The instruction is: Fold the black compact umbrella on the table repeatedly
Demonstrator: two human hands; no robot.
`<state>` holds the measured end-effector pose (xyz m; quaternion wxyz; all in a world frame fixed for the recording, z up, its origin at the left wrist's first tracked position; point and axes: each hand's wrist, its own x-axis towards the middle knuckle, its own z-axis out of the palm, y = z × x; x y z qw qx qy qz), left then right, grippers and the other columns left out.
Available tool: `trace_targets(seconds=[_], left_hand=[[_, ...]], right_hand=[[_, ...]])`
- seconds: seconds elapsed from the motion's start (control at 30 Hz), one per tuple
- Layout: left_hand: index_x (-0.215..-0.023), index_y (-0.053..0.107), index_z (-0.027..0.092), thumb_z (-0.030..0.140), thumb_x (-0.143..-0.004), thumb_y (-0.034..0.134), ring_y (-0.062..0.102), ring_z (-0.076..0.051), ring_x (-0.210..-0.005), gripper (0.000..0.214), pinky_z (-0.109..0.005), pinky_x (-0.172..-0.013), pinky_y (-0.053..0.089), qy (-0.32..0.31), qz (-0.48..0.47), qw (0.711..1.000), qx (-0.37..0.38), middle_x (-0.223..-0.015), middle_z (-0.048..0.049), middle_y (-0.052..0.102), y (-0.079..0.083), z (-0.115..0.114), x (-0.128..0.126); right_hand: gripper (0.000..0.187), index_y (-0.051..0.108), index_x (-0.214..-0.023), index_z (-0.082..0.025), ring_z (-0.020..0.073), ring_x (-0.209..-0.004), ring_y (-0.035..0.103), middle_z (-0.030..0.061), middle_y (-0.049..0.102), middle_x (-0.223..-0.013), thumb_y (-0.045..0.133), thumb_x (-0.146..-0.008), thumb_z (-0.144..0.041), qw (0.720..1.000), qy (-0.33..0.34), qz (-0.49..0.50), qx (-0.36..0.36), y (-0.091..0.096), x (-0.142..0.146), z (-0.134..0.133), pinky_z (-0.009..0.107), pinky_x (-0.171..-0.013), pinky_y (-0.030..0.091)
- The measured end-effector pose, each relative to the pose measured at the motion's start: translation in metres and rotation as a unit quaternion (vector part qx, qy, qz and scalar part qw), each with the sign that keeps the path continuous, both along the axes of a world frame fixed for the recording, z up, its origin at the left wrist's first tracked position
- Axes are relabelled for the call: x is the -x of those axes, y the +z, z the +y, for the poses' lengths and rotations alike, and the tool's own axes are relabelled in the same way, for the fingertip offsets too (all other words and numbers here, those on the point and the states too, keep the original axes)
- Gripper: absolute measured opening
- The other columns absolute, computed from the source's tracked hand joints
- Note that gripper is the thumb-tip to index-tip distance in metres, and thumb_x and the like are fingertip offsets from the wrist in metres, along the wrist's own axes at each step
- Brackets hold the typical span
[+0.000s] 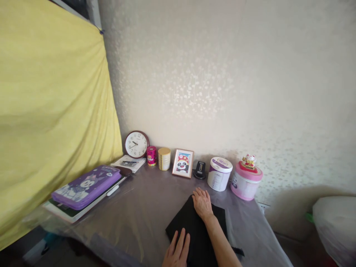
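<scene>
A flat piece of black cloth (194, 230) lies on the table near its front edge, with a narrow black strap (238, 251) sticking out at its right side. My left hand (178, 250) rests flat on the cloth's lower left part, fingers stretched out. Further up, my right hand (202, 203) lies palm down over the cloth's far edge, its fingers extended. Neither hand grips anything. The cloth's near end runs out of the picture, and my right forearm covers part of it.
Along the wall stand a clock (137, 144), a pink can (151, 155), a yellow-lidded can (164, 159), a panda picture frame (183, 163), a black device (200, 170), a white tub (220, 173) and a pink tub (246, 180) topped by a cat figurine (248, 161). A purple case (87, 187) lies left.
</scene>
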<state>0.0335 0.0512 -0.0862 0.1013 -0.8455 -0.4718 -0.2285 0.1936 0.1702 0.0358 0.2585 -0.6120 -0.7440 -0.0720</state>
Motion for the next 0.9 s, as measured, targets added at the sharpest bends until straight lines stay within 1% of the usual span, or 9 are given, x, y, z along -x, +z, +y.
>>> trace_targets(seconds=[0.07, 0.17, 0.23, 0.43, 0.5, 0.6, 0.63, 0.77, 0.9], left_hand=[[-0.142, -0.010, 0.028, -0.013, -0.066, 0.033, 0.040, -0.022, -0.129, 0.096, -0.029, -0.097, 0.045, 0.008, -0.011, 1.000, 0.007, -0.143, -0.0009, 0.037, -0.002, 0.001, 0.000], [-0.142, -0.011, 0.028, -0.012, -0.070, 0.034, 0.039, -0.023, -0.130, 0.093, -0.031, -0.099, 0.045, -0.014, -0.013, 1.000, 0.022, -0.144, -0.0017, 0.037, -0.003, 0.003, 0.002], [-0.142, -0.012, 0.027, -0.009, -0.071, 0.034, 0.037, -0.026, -0.130, 0.092, -0.035, -0.099, 0.045, -0.038, -0.009, 0.999, 0.036, -0.146, -0.0031, 0.034, -0.002, 0.004, 0.005], [-0.142, -0.014, 0.026, -0.012, -0.063, 0.031, 0.025, -0.028, -0.135, 0.098, -0.041, -0.104, 0.040, -0.029, -0.028, 0.995, 0.096, -0.151, -0.0048, 0.018, 0.013, -0.006, 0.004], [-0.142, -0.014, 0.026, -0.012, -0.062, 0.030, 0.023, -0.028, -0.136, 0.098, -0.044, -0.104, 0.039, -0.023, -0.041, 0.993, 0.109, -0.152, -0.0049, 0.016, 0.021, -0.012, 0.003], [-0.143, -0.011, 0.026, -0.009, -0.067, 0.030, 0.021, -0.028, -0.137, 0.093, -0.045, -0.103, 0.040, -0.044, -0.063, 0.988, 0.132, -0.152, -0.0049, 0.015, 0.037, -0.019, 0.004], [-0.144, -0.010, 0.026, -0.008, -0.069, 0.031, 0.022, -0.029, -0.137, 0.092, -0.045, -0.103, 0.041, -0.058, -0.070, 0.987, 0.135, -0.152, -0.0056, 0.015, 0.042, -0.020, 0.006], [-0.144, -0.013, 0.025, -0.006, -0.072, 0.031, 0.021, -0.029, -0.137, 0.090, -0.047, -0.102, 0.041, -0.069, -0.088, 0.986, 0.123, -0.152, -0.0080, 0.018, 0.058, -0.025, 0.010], [-0.144, -0.010, 0.024, -0.006, -0.072, 0.032, 0.020, -0.028, -0.137, 0.088, -0.044, -0.102, 0.042, -0.064, -0.101, 0.985, 0.121, -0.152, -0.0077, 0.019, 0.061, -0.028, 0.009]], right_hand=[[0.026, 0.067, -0.099, -0.020, 0.0233, -0.115, 0.053, 0.0098, 0.064, -0.116, 0.043, -0.089, -0.017, 0.999, 0.035, -0.006, -0.007, 0.000, 0.008, -0.010, 0.043, -0.101, 0.031], [0.026, 0.068, -0.072, -0.025, 0.0147, -0.096, 0.063, -0.0006, 0.072, -0.084, 0.048, -0.088, -0.022, 0.993, 0.115, -0.019, 0.002, -0.007, 0.021, -0.026, 0.029, -0.097, 0.038], [0.027, 0.067, -0.066, -0.026, 0.0146, -0.095, 0.063, -0.0023, 0.071, -0.077, 0.050, -0.086, -0.020, 0.992, 0.127, -0.013, -0.004, -0.011, 0.023, -0.028, 0.029, -0.098, 0.037], [0.029, 0.065, -0.099, -0.013, 0.0248, -0.104, 0.059, 0.0149, 0.065, -0.109, 0.040, -0.088, -0.022, 0.994, -0.020, 0.071, -0.085, -0.003, -0.016, -0.022, 0.040, -0.092, 0.043], [0.035, 0.061, -0.105, -0.011, 0.0270, -0.105, 0.057, 0.0182, 0.063, -0.111, 0.036, -0.090, -0.030, 0.986, -0.069, 0.097, -0.113, -0.001, -0.037, -0.036, 0.044, -0.093, 0.042], [0.049, 0.059, -0.106, -0.010, 0.0310, -0.103, 0.057, 0.0206, 0.062, -0.109, 0.034, -0.089, -0.048, 0.967, -0.142, 0.150, -0.149, -0.007, -0.060, -0.078, 0.047, -0.088, 0.045], [0.053, 0.059, -0.105, -0.010, 0.0318, -0.101, 0.058, 0.0201, 0.064, -0.106, 0.035, -0.087, -0.054, 0.961, -0.158, 0.176, -0.144, -0.010, -0.063, -0.094, 0.047, -0.087, 0.046], [0.056, 0.058, -0.108, -0.014, 0.0281, -0.087, 0.065, 0.0148, 0.067, -0.099, 0.045, -0.079, -0.061, 0.935, -0.194, 0.297, 0.001, -0.027, -0.058, -0.146, 0.039, -0.074, 0.052], [0.057, 0.060, -0.108, -0.018, 0.0301, -0.092, 0.065, 0.0130, 0.069, -0.102, 0.051, -0.073, -0.062, 0.923, -0.198, 0.329, 0.034, -0.032, -0.045, -0.170, 0.038, -0.073, 0.053]])
